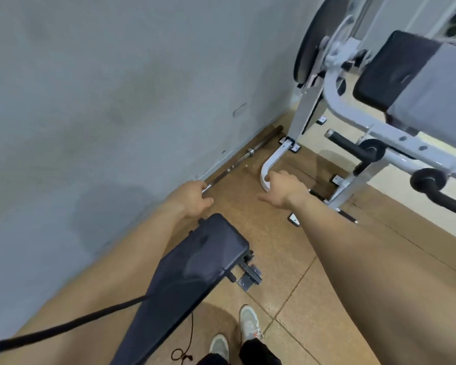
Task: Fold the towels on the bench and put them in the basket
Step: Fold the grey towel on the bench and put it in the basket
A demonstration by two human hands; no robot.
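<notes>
- A person's two shoes (248, 326) stand on the tiled floor (295, 299) at the bottom of the view, a loose dark cord (187, 346) lying just beside them.
- A dark padded bench (195, 262) runs up from the lower edge between both outstretched forearms; no towel or basket shows in view.
- The left hand (192, 197) hangs past the bench's far end, fingers curled loosely, holding nothing.
- The right hand (282, 189) reaches out beside it, fingers spread and empty.
- Beyond the hands, a steel barbell (248, 154) lies along the foot of the grey wall (116, 88).
- A white-framed weight machine (353, 122) with black and grey pads fills the upper right.
</notes>
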